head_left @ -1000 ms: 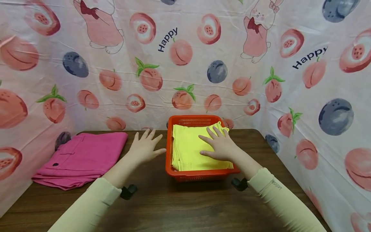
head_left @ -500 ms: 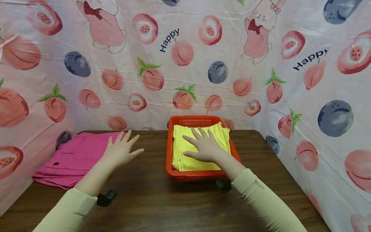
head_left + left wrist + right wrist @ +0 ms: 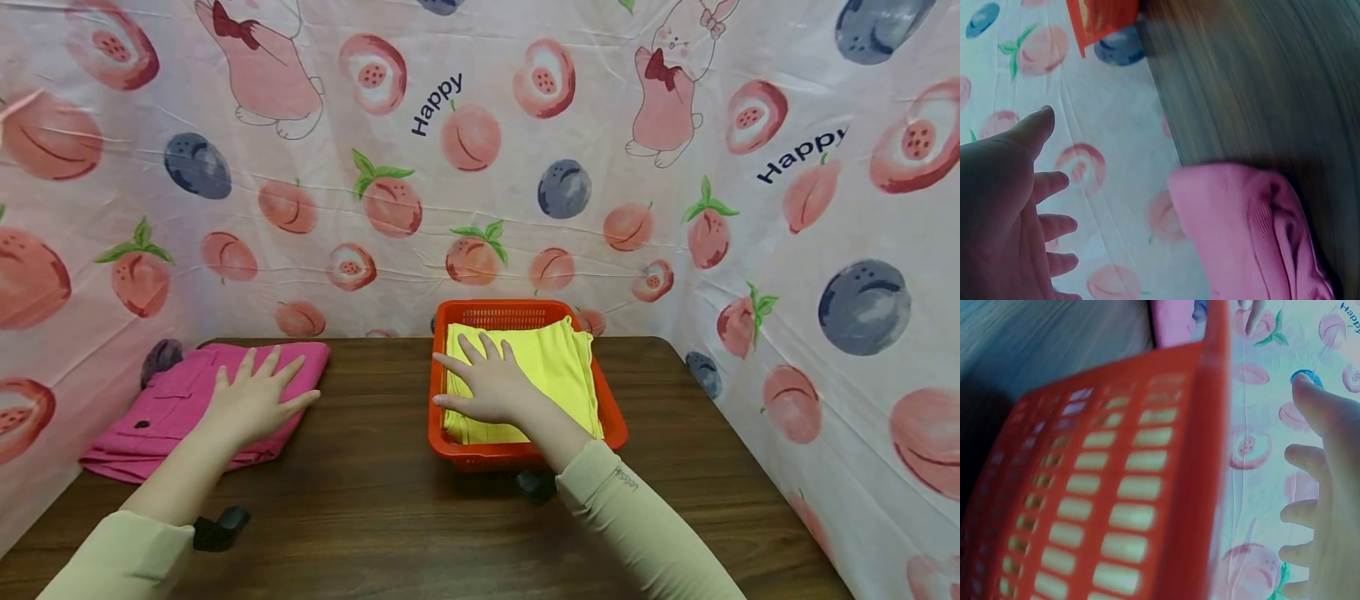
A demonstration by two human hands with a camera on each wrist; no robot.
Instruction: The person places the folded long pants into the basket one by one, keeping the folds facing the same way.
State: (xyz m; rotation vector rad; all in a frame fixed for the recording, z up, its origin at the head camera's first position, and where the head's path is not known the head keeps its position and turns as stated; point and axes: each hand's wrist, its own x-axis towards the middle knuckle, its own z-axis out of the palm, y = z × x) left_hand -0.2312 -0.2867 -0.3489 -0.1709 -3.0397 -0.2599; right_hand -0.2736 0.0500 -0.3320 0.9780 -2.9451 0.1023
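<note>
Spread wide, my left hand (image 3: 251, 404) hovers over the right part of the folded pink trousers (image 3: 176, 400), which lie on the table at the left. The left wrist view shows the pink garment (image 3: 1229, 219) below and apart from the hand (image 3: 1004, 206). My right hand (image 3: 487, 387), fingers fanned out, is over the yellow folded garment (image 3: 558, 367) inside the red plastic basket (image 3: 502, 452). In the right wrist view the basket's slotted side (image 3: 1097, 475) stands close to the hand (image 3: 1335, 481), with yellow cloth behind its slots. Neither hand holds anything.
The dark wooden table (image 3: 360, 517) spans the space between the trousers and the basket. A fruit-printed curtain (image 3: 480, 192) closes off the back and both sides. A black wrist-worn camera (image 3: 221, 529) sits at the left cuff.
Both hands have moved leftward with fingers spread. The left has gone from beside the basket to over the pink trousers; the right has shifted across the yellow garment. Trousers and basket have stayed put.
</note>
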